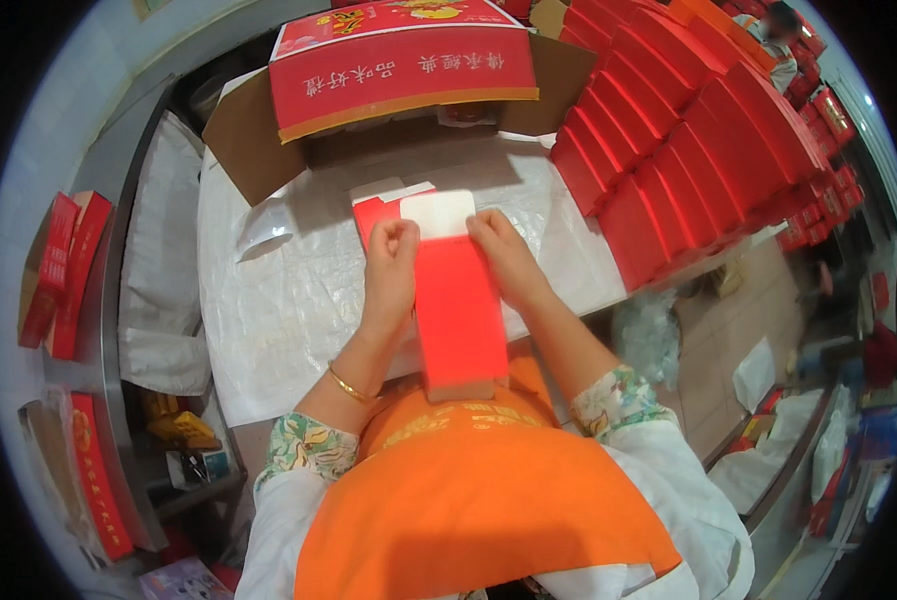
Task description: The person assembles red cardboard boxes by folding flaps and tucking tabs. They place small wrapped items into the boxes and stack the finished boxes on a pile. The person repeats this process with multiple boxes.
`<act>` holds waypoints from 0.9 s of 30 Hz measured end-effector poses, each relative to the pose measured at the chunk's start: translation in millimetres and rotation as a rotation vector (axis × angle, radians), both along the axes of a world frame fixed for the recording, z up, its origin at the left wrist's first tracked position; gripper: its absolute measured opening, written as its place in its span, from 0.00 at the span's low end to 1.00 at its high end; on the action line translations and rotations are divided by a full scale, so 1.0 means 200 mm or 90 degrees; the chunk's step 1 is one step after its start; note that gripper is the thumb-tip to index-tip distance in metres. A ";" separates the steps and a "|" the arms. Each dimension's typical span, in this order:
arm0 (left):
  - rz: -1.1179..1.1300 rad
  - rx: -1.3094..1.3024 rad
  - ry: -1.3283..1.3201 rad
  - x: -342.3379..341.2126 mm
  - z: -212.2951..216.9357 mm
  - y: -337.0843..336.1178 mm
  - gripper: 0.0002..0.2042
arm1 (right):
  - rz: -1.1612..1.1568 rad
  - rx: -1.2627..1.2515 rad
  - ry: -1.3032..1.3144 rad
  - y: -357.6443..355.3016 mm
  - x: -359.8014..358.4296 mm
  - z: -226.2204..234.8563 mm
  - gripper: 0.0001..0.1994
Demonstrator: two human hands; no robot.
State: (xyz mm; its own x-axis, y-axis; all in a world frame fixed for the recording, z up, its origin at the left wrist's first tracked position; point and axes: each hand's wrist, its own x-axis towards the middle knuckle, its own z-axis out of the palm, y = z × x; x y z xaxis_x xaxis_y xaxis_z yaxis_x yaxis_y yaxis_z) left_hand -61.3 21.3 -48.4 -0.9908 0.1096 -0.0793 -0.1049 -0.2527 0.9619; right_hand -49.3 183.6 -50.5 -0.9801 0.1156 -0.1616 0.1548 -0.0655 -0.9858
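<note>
Between my two hands is a narrow red carton (459,300), its white end flap (438,214) standing up at the far end. The near end of it shows brown board close to my orange apron (488,490). My left hand (392,268) pinches the carton's far left corner, next to the base of the flap. At the far right corner my right hand (508,262) grips with its fingers closed. Just beyond the left hand, another red carton (364,214) with pale flaps lies on the white-covered table (278,330).
A big red printed box (408,85) with its brown flaps spread stands at the table's back. Tall stacks of red cartons (658,150) lean along the right. A curved clear-white piece (265,226) lies at left. More red boxes (76,270) sit on the far left.
</note>
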 end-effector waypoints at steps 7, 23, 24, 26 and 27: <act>-0.013 0.063 -0.127 -0.01 -0.19 -0.02 0.20 | -0.024 0.011 -0.038 -0.03 0.03 -0.18 0.16; -0.059 0.071 -0.209 -0.05 -0.08 -0.05 0.12 | 0.005 -0.106 -0.115 -0.05 -0.01 -0.13 0.19; -0.070 0.081 -0.209 -0.04 -0.13 -0.05 0.12 | -0.012 -0.098 -0.139 -0.06 0.00 -0.15 0.20; -0.095 0.104 -0.202 -0.04 -0.18 -0.06 0.12 | 0.016 -0.069 -0.147 -0.05 0.03 -0.15 0.20; -0.107 0.058 -0.208 -0.02 -0.17 -0.07 0.12 | 0.029 -0.055 -0.124 -0.05 0.05 -0.15 0.20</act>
State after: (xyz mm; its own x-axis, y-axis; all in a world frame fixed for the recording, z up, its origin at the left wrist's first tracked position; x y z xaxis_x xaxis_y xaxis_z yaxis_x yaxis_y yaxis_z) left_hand -65.0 6.7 -83.3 -0.8825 0.2892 -0.3708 -0.4498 -0.2890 0.8451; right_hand -39.6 174.5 -79.7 -0.9334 0.0491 -0.3555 0.3463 -0.1362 -0.9282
